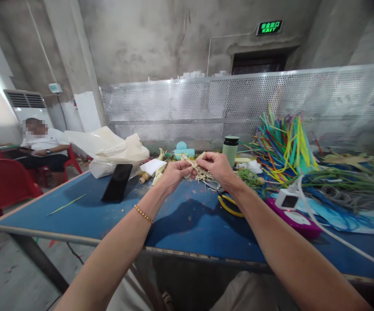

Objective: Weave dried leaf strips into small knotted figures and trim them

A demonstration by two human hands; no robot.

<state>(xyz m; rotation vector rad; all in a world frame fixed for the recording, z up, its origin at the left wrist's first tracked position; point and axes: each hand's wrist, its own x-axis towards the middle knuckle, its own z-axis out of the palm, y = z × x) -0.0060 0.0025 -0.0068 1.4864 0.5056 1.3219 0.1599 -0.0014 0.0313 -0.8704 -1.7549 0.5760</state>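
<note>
My left hand [175, 173] and my right hand [218, 167] meet above the far middle of the blue table [187, 211]. Between their fingertips is a small pale piece [194, 163] that looks like dried husk or straw, its exact shape too small to make out. Both hands are closed, thumbs pressed to fingers on it. Below and behind them lie pale dry clippings [204, 176]. Scissors with yellow handles [230, 206] rest under my right forearm, partly hidden. A black phone [117, 183] lies left of my left hand.
A green jar [230, 149] stands behind my right hand. Colourful strips [287, 147] heap at right, near a purple power strip [293, 219] with a white cable. A cream plastic bag [115, 149] sits at left. Beyond it, a person [49, 140] sits near red chairs [5, 185].
</note>
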